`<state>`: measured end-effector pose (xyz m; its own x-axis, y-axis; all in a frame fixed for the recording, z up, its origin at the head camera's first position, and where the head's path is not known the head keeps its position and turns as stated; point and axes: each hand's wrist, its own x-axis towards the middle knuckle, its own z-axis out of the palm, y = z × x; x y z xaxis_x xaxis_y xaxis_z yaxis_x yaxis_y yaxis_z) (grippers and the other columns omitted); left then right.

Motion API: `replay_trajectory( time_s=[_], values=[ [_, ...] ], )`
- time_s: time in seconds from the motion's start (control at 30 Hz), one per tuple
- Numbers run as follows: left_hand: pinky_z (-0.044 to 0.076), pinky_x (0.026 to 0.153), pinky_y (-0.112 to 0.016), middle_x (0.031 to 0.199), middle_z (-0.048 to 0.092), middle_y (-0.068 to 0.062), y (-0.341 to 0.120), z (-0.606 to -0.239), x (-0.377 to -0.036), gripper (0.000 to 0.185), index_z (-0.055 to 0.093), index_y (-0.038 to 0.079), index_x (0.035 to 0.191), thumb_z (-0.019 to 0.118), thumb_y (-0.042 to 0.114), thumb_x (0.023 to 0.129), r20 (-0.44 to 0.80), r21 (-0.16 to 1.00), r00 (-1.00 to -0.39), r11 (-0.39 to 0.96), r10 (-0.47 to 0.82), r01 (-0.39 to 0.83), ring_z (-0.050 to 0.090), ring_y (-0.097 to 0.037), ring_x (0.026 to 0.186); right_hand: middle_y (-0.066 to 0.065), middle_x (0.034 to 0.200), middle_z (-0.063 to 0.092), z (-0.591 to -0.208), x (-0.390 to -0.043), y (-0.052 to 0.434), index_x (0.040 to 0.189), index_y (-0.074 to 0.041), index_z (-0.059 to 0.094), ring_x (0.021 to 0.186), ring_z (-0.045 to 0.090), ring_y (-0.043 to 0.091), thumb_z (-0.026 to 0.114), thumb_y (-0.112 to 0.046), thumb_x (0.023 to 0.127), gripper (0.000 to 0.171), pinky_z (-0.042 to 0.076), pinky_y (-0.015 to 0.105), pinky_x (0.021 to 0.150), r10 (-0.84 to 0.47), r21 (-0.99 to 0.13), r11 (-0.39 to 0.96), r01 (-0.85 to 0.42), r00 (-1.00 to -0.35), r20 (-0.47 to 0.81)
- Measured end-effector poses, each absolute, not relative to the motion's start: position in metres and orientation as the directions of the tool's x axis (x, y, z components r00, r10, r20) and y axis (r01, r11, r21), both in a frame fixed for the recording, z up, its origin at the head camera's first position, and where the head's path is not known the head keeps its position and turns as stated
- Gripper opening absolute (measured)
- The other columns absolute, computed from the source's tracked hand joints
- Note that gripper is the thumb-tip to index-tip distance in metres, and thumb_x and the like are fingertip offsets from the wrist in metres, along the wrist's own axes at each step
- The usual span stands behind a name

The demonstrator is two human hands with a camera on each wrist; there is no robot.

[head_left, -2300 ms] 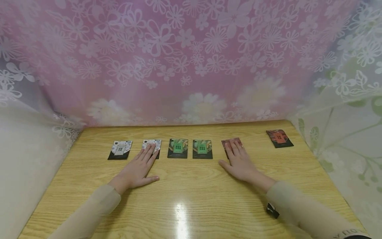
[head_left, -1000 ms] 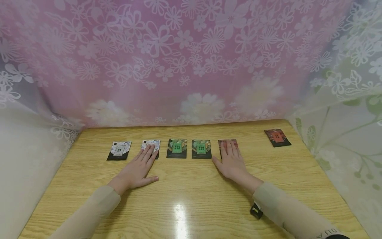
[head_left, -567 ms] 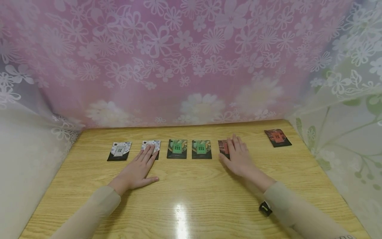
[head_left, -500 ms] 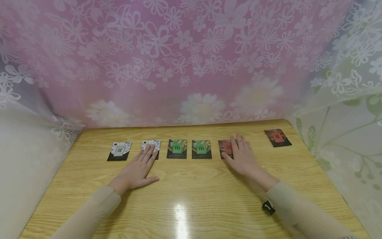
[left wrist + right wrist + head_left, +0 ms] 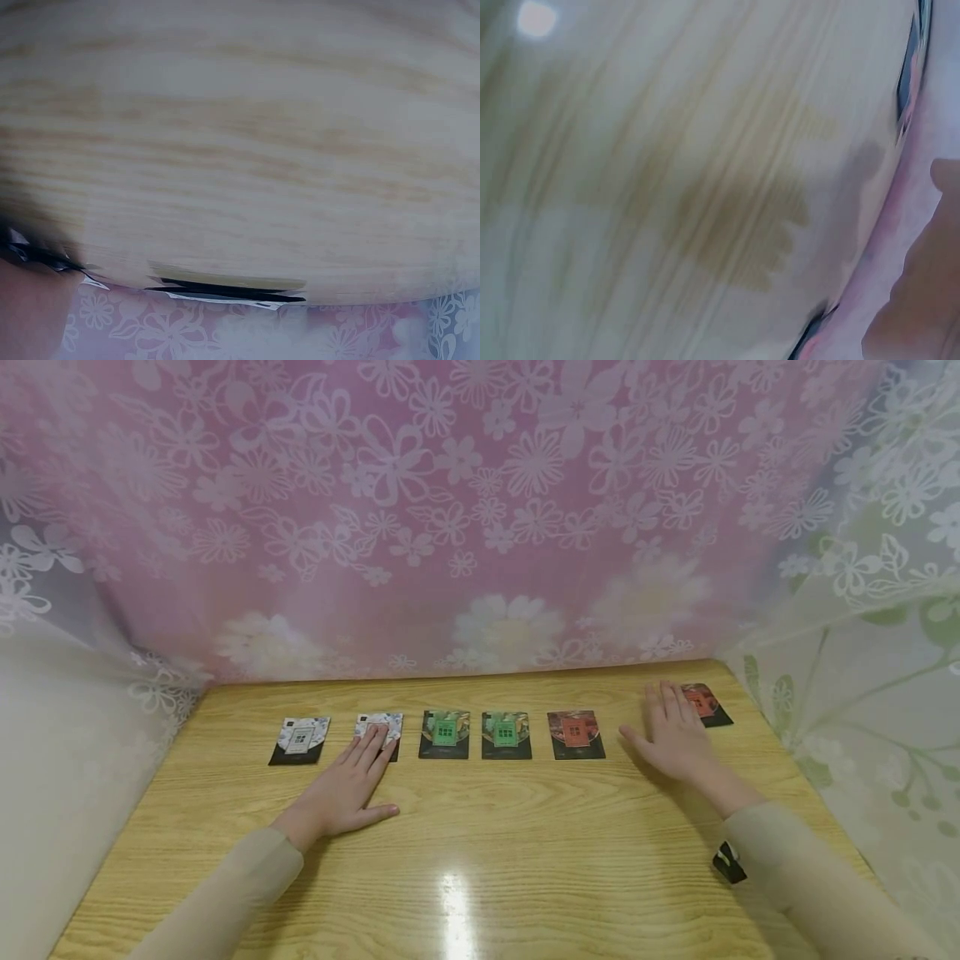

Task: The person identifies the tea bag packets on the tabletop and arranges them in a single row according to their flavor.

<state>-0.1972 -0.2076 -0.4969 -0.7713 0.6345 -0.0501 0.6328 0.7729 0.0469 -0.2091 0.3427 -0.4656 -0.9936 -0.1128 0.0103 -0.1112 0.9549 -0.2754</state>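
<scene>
My left hand (image 5: pixel 347 792) lies flat with straight fingers on a white-and-black flowered packet (image 5: pixel 365 722), covering much of it. Fingers extended, my right hand (image 5: pixel 675 737) overlaps the left edge of the far-right red-and-black packet (image 5: pixel 707 707). In the right wrist view that hand (image 5: pixel 919 292) is raised, with its shadow on the tabletop. Another red packet (image 5: pixel 576 735) lies uncovered left of it. Two green packets (image 5: pixel 444 733) sit side by side mid-row, and a second white packet (image 5: pixel 300 739) is at the left end.
The packets stand in a row on a wood-grain table (image 5: pixel 450 827). Behind its far edge hangs a pink flowered curtain (image 5: pixel 480 527), with pale curtain sides left and right. A small black device (image 5: pixel 729 863) shows at the right sleeve.
My right hand slid the inner red packet slightly left and straightened it, then left it and moved right to the far-right red packet. The left hand stayed on its white packet.
</scene>
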Motion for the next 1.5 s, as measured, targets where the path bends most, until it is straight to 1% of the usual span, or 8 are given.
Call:
replay_trajectory(
  time_s=[0.23,0.4,0.57,0.77,0.93,1.07,1.3,1.5],
  values=[
    [0.020,0.135,-0.057,0.179,-0.002,-0.021,-0.208,-0.498,-0.197,0.105,0.010,0.004,0.171,0.053,0.069,0.101,-0.056,0.052,-0.775,0.777,0.630,0.628,0.003,-0.039,0.167,0.043,0.170,0.000,-0.475,-0.217,0.382,0.167,0.009,0.003,0.157,-0.001,0.063,0.043,-0.064,0.108,0.102,0.007,0.079,0.124,-0.108,-0.289,0.953,-0.095,-0.994,-0.031],
    [0.020,0.135,-0.057,0.179,-0.001,-0.021,-0.208,-0.497,-0.197,0.105,0.010,0.004,0.171,0.055,0.068,0.101,-0.052,0.061,-0.775,0.776,0.630,0.627,0.004,-0.040,0.167,0.042,0.171,-0.001,-0.481,-0.219,0.397,0.167,0.009,0.004,0.157,-0.002,0.063,0.042,-0.065,0.108,0.102,0.006,0.080,0.124,-0.114,-0.293,0.952,-0.091,-0.991,-0.063],
    [0.020,0.135,-0.057,0.179,-0.001,-0.022,-0.208,-0.497,-0.197,0.105,0.010,0.004,0.171,0.055,0.068,0.101,-0.055,0.066,-0.775,0.776,0.630,0.627,0.003,-0.040,0.167,0.041,0.171,-0.005,-0.481,-0.215,0.400,0.167,0.009,0.008,0.157,-0.002,0.063,0.042,-0.063,0.109,0.099,0.005,0.080,0.124,-0.131,-0.331,0.939,-0.092,-0.987,-0.097],
    [0.020,0.135,-0.057,0.179,0.000,-0.022,-0.209,-0.500,-0.198,0.105,0.010,0.004,0.171,0.054,0.069,0.101,-0.042,0.059,-0.772,0.773,0.634,0.632,0.004,-0.040,0.167,0.043,0.169,-0.010,-0.477,-0.215,0.402,0.168,0.008,0.004,0.156,-0.003,0.065,0.037,-0.061,0.111,0.095,0.007,0.083,0.121,-0.141,-0.306,0.948,-0.086,-0.977,-0.163],
    [0.022,0.133,-0.059,0.178,0.003,-0.023,-0.209,-0.501,-0.198,0.105,0.013,0.003,0.171,0.055,0.069,0.101,-0.010,0.072,-0.764,0.762,0.645,0.643,0.008,-0.042,0.166,0.043,0.168,-0.013,-0.479,-0.214,0.398,0.166,0.011,0.001,0.156,-0.006,0.064,0.036,-0.062,0.110,0.099,0.006,0.081,0.123,-0.139,-0.296,0.951,-0.086,-0.977,-0.163],
    [0.020,0.134,-0.058,0.179,0.001,-0.023,-0.208,-0.499,-0.198,0.105,0.012,0.003,0.171,0.055,0.068,0.101,-0.030,0.062,-0.769,0.769,0.639,0.636,0.006,-0.041,0.167,0.044,0.168,-0.010,-0.484,-0.213,0.394,0.165,0.014,0.001,0.156,-0.004,0.064,0.036,-0.065,0.109,0.102,0.006,0.078,0.125,-0.130,-0.286,0.955,-0.084,-0.981,-0.147],
    [0.019,0.135,-0.057,0.179,-0.001,-0.022,-0.206,-0.496,-0.197,0.105,0.011,0.003,0.171,0.054,0.068,0.101,-0.048,0.065,-0.771,0.773,0.635,0.632,0.003,-0.040,0.167,0.048,0.166,-0.008,-0.479,-0.207,0.382,0.164,0.016,0.005,0.154,-0.003,0.067,0.038,-0.065,0.109,0.103,0.006,0.080,0.124,-0.124,-0.288,0.955,-0.074,-0.979,-0.159],
    [0.023,0.133,-0.059,0.178,0.005,-0.025,-0.206,-0.497,-0.197,0.106,0.015,0.000,0.170,0.056,0.068,0.100,-0.009,0.037,-0.762,0.762,0.648,0.647,0.009,-0.043,0.166,0.044,0.167,-0.014,-0.492,-0.208,0.385,0.166,0.011,0.000,0.155,-0.009,0.065,0.033,-0.072,0.107,0.107,0.001,0.080,0.124,-0.116,-0.304,0.951,-0.054,-0.975,-0.190]
  ],
)
